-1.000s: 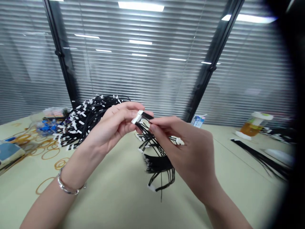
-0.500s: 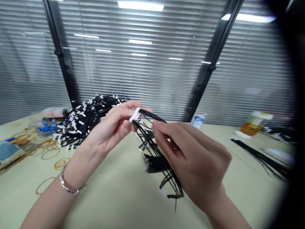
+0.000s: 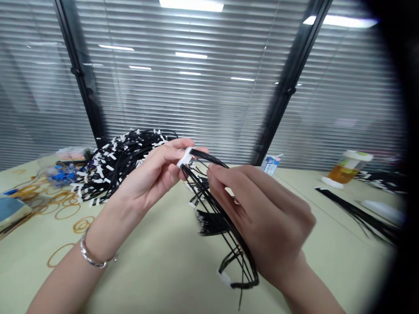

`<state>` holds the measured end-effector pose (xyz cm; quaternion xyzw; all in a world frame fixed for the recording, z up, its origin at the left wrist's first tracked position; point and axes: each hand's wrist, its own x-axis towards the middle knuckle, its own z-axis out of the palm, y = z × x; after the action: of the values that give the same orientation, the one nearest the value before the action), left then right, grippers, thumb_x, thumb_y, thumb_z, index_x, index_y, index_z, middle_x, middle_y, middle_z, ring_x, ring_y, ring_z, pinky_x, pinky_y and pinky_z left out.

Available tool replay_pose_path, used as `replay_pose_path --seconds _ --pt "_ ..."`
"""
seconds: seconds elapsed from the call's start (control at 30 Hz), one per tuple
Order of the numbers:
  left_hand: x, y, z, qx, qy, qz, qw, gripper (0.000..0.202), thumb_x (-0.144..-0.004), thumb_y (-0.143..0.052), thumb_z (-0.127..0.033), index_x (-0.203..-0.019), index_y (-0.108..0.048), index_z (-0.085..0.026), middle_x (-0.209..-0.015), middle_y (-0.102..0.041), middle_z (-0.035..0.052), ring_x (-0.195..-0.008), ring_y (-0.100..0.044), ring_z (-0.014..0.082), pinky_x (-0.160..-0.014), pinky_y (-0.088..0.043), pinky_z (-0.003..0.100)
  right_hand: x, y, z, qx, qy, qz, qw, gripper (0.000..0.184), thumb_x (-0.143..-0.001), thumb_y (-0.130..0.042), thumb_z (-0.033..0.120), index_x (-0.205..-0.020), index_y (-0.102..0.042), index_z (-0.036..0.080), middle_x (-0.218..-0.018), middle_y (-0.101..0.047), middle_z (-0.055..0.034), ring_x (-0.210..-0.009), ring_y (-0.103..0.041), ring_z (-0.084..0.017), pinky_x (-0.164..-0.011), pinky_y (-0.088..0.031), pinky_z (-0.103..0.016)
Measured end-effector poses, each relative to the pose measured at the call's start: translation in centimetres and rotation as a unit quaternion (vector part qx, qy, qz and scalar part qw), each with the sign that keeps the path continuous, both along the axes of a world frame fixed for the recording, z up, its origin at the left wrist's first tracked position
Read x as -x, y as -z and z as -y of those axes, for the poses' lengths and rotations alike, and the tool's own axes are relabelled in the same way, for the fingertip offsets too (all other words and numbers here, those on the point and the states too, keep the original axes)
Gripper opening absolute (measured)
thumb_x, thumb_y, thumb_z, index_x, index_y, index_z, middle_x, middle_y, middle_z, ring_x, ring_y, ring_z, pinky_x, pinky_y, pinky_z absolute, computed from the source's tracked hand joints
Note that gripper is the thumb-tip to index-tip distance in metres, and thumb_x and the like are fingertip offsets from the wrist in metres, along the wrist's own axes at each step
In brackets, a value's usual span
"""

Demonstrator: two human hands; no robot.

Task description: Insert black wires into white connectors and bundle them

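Note:
Between the thumb and fingers of my left hand (image 3: pixel 153 172) is a white multi-pin connector (image 3: pixel 185 158), held up above the table. Several black wires (image 3: pixel 214 203) run out of it, arching right and hanging down in a loop. A second, smaller white connector (image 3: pixel 224 278) sits at the low end of that loop. My right hand (image 3: pixel 262 213) is closed in a pinch, thumb against forefinger, on a black wire close to the connector. Behind the hanging wires lies a bundle of cut black wires (image 3: pixel 211 222) with bare metal tips on the table.
A large heap of black cables with white connectors (image 3: pixel 114 161) stands at the back left. Rubber bands (image 3: pixel 81 224) and blue pieces in a bag (image 3: pixel 62 174) lie at left. On the right are a cup of amber liquid (image 3: pixel 345 172) and more black wires (image 3: pixel 353 211).
The wire loop and its small connector hang slightly lower and swing a little right. Both hands keep nearly the same place and grip; the view has shifted slightly.

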<state>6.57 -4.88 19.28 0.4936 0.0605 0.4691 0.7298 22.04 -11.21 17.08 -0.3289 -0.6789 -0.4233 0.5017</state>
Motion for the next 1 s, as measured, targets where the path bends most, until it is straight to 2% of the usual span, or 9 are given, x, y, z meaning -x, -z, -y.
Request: replay_pose_path --seconds 0.1,0.2,0.37,0.53,0.67,0.8,1.0 --pt "-0.05 -0.01 0.19 0.013 -0.028 -0.005 1.0 0.021 -0.075 -0.05 0.005 -0.078 -0.063 -0.01 -0.072 -0.067 0.0019 -0.048 -0.061 0.0044 -0.04 -0.047 0.004 0.0 0.2 0.05 -0.016 0.005 0.012 1.0 0.013 -0.075 -0.062 0.001 -0.073 -0.061 0.014 -0.058 -0.056 0.004 -0.051 -0.046 -0.005 -0.048 -0.035 -0.021" --pt "-0.04 0.09 0.25 -0.008 -0.047 -0.023 0.999 0.019 -0.072 -0.053 0.004 -0.078 -0.065 -0.01 -0.075 -0.068 0.0023 -0.05 -0.061 0.0038 -0.041 -0.046 0.003 0.1 0.35 0.08 -0.021 0.009 0.024 0.999 0.012 -0.075 -0.064 0.001 -0.079 -0.062 0.013 -0.061 -0.058 0.003 -0.054 -0.049 -0.005 -0.05 -0.036 -0.021" --pt "0.11 0.39 -0.02 -0.014 -0.067 -0.042 0.997 0.016 -0.07 -0.06 -0.001 -0.079 -0.066 -0.012 -0.08 -0.07 0.0023 -0.052 -0.061 0.0042 -0.041 -0.045 0.004 0.19 0.32 0.01 -0.02 0.007 0.022 1.0 0.012 -0.075 -0.063 0.002 -0.077 -0.061 0.014 -0.058 -0.054 0.0031 -0.052 -0.046 -0.006 -0.05 -0.035 -0.022" --pt "0.13 0.55 0.06 -0.039 -0.114 -0.059 0.991 0.013 -0.073 -0.061 -0.004 -0.078 -0.069 -0.012 -0.083 -0.071 0.0024 -0.048 -0.056 0.0012 -0.036 -0.038 0.002 0.15 0.3 -0.03 -0.018 0.017 0.023 0.999 0.012 -0.074 -0.064 0.001 -0.075 -0.062 0.013 -0.056 -0.053 0.0034 -0.051 -0.045 -0.005 -0.05 -0.036 -0.021" --pt "0.05 0.61 0.42 -0.1 -0.172 -0.097 0.975 0.012 -0.077 -0.061 -0.008 -0.08 -0.07 -0.015 -0.08 -0.07 0.001 -0.047 -0.053 0.001 -0.038 -0.039 0.004 0.33 0.36 -0.02 -0.012 0.033 0.021 0.999 0.01 -0.076 -0.064 0.003 -0.074 -0.062 0.013 -0.058 -0.057 0.0028 -0.053 -0.05 -0.006 -0.052 -0.039 -0.02" --pt "0.0 0.69 0.69 -0.162 -0.235 -0.124 0.95 0.009 -0.077 -0.063 -0.012 -0.08 -0.071 -0.017 -0.082 -0.071 0.0027 -0.051 -0.056 0.0041 -0.041 -0.042 0.008 0.52 0.4 -0.04 -0.024 0.038 0.022 0.999 0.011 -0.076 -0.064 0.004 -0.071 -0.061 0.014 -0.056 -0.056 0.0032 -0.051 -0.049 -0.006 -0.053 -0.041 -0.021" --pt "0.05 0.67 0.93 -0.199 -0.272 -0.146 0.93 0.011 -0.077 -0.063 -0.013 -0.082 -0.072 -0.018 -0.083 -0.072 0.0041 -0.054 -0.059 0.0079 -0.045 -0.046 0.013 0.2 0.57 -0.57 -0.017 0.019 0.032 0.999 0.012 -0.077 -0.062 0.005 -0.072 -0.058 0.014 -0.062 -0.061 0.0017 -0.057 -0.055 -0.008 -0.055 -0.042 -0.022"
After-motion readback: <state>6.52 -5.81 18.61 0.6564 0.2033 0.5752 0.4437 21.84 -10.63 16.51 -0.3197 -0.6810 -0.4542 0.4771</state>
